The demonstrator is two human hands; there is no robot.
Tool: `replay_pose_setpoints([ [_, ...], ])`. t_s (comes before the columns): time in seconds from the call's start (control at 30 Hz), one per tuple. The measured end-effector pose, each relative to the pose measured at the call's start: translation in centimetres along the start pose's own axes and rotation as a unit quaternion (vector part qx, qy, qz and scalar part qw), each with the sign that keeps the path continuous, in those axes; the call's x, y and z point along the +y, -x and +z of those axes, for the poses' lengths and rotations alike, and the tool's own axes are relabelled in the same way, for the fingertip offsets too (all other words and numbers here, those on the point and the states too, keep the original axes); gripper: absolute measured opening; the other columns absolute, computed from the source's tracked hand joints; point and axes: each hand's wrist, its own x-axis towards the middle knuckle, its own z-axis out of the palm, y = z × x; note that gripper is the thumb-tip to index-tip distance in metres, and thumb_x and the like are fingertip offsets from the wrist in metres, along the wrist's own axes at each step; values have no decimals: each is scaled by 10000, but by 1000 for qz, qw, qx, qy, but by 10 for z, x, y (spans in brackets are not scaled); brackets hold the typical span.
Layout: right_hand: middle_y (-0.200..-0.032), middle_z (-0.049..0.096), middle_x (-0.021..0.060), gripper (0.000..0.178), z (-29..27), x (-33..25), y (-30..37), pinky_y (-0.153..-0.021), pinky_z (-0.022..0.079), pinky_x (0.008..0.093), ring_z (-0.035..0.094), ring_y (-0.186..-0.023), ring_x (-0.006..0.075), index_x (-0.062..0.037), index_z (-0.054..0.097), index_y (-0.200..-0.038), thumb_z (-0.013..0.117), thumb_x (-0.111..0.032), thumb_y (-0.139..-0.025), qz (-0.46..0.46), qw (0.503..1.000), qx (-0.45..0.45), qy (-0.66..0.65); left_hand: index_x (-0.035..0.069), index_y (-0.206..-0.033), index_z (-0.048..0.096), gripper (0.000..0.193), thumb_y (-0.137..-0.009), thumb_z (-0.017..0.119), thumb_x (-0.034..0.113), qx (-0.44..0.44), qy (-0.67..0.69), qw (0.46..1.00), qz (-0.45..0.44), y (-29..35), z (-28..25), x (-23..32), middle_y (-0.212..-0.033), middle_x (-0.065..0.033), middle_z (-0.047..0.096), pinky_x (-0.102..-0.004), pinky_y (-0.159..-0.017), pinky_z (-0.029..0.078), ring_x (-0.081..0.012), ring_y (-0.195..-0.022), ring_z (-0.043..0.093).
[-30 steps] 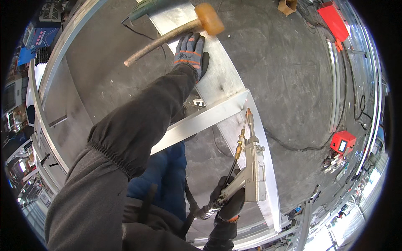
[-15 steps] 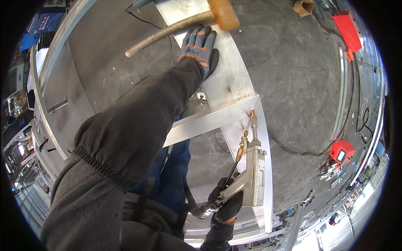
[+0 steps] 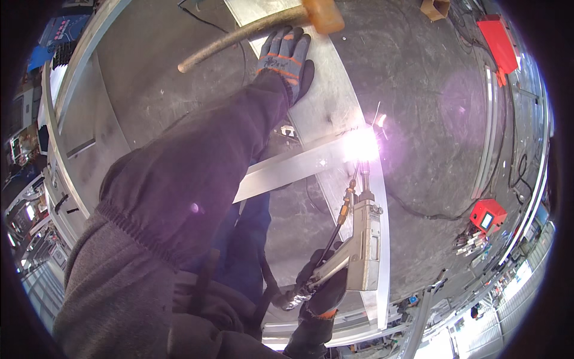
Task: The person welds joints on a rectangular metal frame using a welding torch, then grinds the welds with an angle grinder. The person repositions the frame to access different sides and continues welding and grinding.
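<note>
My left hand, in a grey and orange glove, lies with its fingers stretched out on a long, flat silver metal bar. My right hand, also gloved, is wrapped round the grip of a handheld welding gun. A glaring white-violet arc burns at the gun's tip, where a second metal bar meets the long one at an angle. Glare hides the joint and the end of the nozzle. Just beyond my left fingertips a mallet with a wooden handle rests across the long bar.
A dark work surface spreads under the bars. To the right stand a red box with a small screen, a dark cable and a larger red object. A metal frame edge curves along the left.
A bright arc with sparks has flared up at the gun's tip, where only a faint pink spot showed before. The gun and both hands stay almost where they were.
</note>
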Motion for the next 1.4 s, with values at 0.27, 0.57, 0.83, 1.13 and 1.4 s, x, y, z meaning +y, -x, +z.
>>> replay_pose_setpoints([
  [0.27,-971,624,132,593,0,2,3,-436,487,313,602,-558,200,-91,401,-1422,459,-538,-1037,-8,1000,-2,13,104,-1477,432,593,-939,587,300,5,32,999,1,1,-2,-1,-1522,-126,404,-486,-1233,256,-340,-1447,357],
  [0.57,-955,621,133,582,0,4,8,-428,488,308,603,-551,200,-86,421,-1409,464,-531,-1035,8,1000,5,-5,109,-1462,452,582,-926,614,267,30,33,999,7,1,1,-4,-1499,-120,425,-496,-1228,268,-347,-1434,373],
  [0.83,-904,591,118,550,-8,9,12,-426,485,323,593,-541,212,-99,437,-1356,463,-540,-1029,39,999,-22,4,97,-1441,481,566,-920,617,272,46,30,998,12,1,1,-4,-1490,-130,436,-510,-1221,283,-349,-1418,391],
  [1.13,-868,590,141,625,-2,0,23,-408,474,317,592,-508,224,-75,421,-1374,491,-579,-1010,45,998,-20,-36,63,-1444,485,574,-939,574,321,40,30,998,22,2,-6,-7,-1496,-167,438,-524,-1218,257,-374,-1419,381],
  [1.4,-938,618,184,664,4,-21,5,-375,476,315,607,-502,229,-56,387,-1428,433,-583,-1027,10,999,-42,-8,71,-1449,486,572,-935,583,300,36,36,998,25,3,-11,-7,-1508,-160,434,-516,-1218,267,-377,-1430,374],
])
